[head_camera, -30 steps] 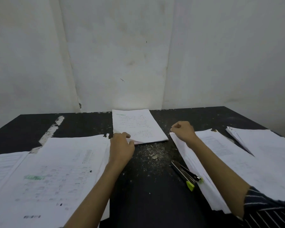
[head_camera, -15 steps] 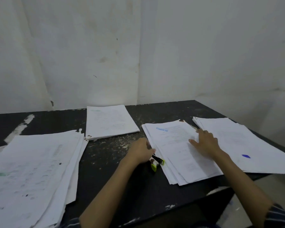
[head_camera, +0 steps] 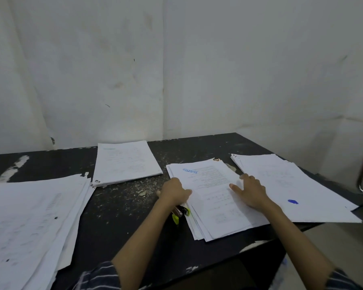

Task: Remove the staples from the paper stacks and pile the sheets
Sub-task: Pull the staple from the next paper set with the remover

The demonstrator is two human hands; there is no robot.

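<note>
A stack of printed sheets with a blue stamp (head_camera: 210, 197) lies right of centre on the black table (head_camera: 122, 208). My left hand (head_camera: 174, 192) is curled around that stack's left edge, thumb on the top sheet. My right hand (head_camera: 249, 191) rests flat on the same stack with its fingers spread and nothing in it. A black and yellow-green staple remover (head_camera: 179, 213) lies on the table under my left wrist, against the stack's edge. A bent staple (head_camera: 216, 159) sits at the stack's far corner.
Another paper stack with a blue blot (head_camera: 291, 185) lies at the far right, overhanging the table's edge. A neat stack (head_camera: 126, 162) sits at the back centre and a broad loose pile (head_camera: 29, 222) on the left. Paper crumbs (head_camera: 143, 192) litter the middle. A white wall stands behind.
My left hand left the back-centre stack and came to the stamped stack's left edge. My right hand moved from the stack's far corner onto its top. The view swung right.
</note>
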